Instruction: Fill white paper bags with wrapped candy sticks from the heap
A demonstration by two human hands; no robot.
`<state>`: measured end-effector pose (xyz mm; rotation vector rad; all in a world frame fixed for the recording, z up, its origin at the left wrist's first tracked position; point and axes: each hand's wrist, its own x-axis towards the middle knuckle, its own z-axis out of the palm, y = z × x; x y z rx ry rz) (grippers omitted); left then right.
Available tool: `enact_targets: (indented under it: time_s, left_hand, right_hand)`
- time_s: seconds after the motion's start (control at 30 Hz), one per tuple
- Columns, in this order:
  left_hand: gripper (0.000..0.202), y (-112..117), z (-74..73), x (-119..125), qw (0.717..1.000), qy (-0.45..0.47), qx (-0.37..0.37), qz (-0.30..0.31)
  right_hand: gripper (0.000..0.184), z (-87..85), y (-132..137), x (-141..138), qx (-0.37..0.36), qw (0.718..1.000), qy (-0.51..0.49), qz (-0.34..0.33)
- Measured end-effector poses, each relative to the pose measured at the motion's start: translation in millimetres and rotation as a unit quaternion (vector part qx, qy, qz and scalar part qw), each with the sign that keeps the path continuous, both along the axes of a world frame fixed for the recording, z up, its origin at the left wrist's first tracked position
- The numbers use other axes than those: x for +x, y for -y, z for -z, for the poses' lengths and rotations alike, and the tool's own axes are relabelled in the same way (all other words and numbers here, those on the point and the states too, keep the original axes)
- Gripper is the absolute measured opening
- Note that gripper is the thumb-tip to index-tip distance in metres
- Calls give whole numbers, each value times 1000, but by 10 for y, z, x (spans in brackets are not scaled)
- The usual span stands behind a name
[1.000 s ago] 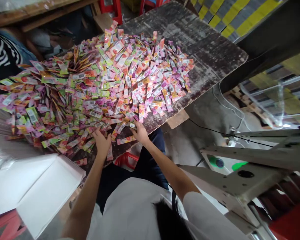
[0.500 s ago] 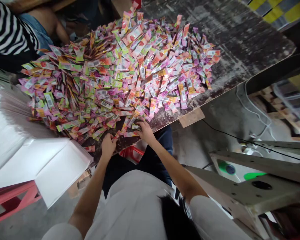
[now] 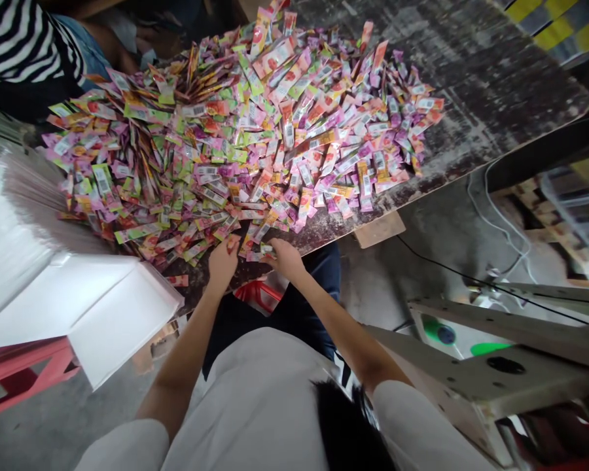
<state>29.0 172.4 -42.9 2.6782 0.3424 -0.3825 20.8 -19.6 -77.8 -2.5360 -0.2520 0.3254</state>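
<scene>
A big heap of small printed sachets (image 3: 275, 140), pink, orange, green and purple, covers much of the dark worn table (image 3: 476, 124). At its near edge, my left hand (image 3: 222, 263) is closed, with an orange-pink sachet (image 3: 232, 244) at its fingertips. Just to the right, the fingers of my right hand (image 3: 287, 260) are bent down onto a few sachets (image 3: 255, 256) by the table edge. Its fingertips are partly hidden, but they seem to pinch the end of one. A single red sachet (image 3: 178, 280) lies apart, left of my left hand.
An open white box (image 3: 103, 294) with a plastic liner stands at left on a red stool (image 3: 29, 376). Another person in a striped top (image 3: 19, 42) sits at the far left. A metal frame (image 3: 510, 386) and cables (image 3: 503, 229) are at right.
My left hand has moved up toward the heap and now has a sachet at its fingertips. The right hand stays nearly in place. The whole view has shifted slightly.
</scene>
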Motion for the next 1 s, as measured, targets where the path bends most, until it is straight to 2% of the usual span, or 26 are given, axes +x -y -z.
enact_targets:
  time_s: [0.1,0.17,0.3,0.4,0.5,0.57,0.67,0.77,0.83,0.9,1.0]
  left_hand:
    - [33,227,49,192,999,-43,27,13]
    - [28,238,92,213,997,-65,37,24]
    - [11,-84,118,-41,999,7,10,46]
    - [9,-314,48,-208,997,51,-60,-2]
    - [20,-283,-57,-78,990,86,-100,-39]
    - [29,-150,-104,157,991,110,-65,-34]
    - [42,42,-120,509,996,72,59,-9]
    - [36,65,-93,609,992,17,119,27]
    - [32,-24,-63,503,995,21,96,33]
    - [27,-156,-29,311,997,48,56,26]
    - [16,-346,29,21,992,124,0,2]
  right_hand:
    - [31,-65,-122,29,-53,995,-50,-61]
    - [25,-70,-86,18,-61,994,-54,-73]
    - [15,-11,224,-44,-6,1000,5,-13]
    - [24,34,392,24,71,997,-5,36]
    - [37,30,335,269,99,995,7,11]
    - [45,-11,207,474,53,997,48,-39]
    - [41,-96,35,688,-59,991,80,-92]
    - [30,-127,17,678,-91,987,92,-100]
    - [24,-98,85,562,-53,990,106,-73]
    - [21,-42,172,416,16,993,114,-27]
    - [25,37,254,268,124,988,79,41]
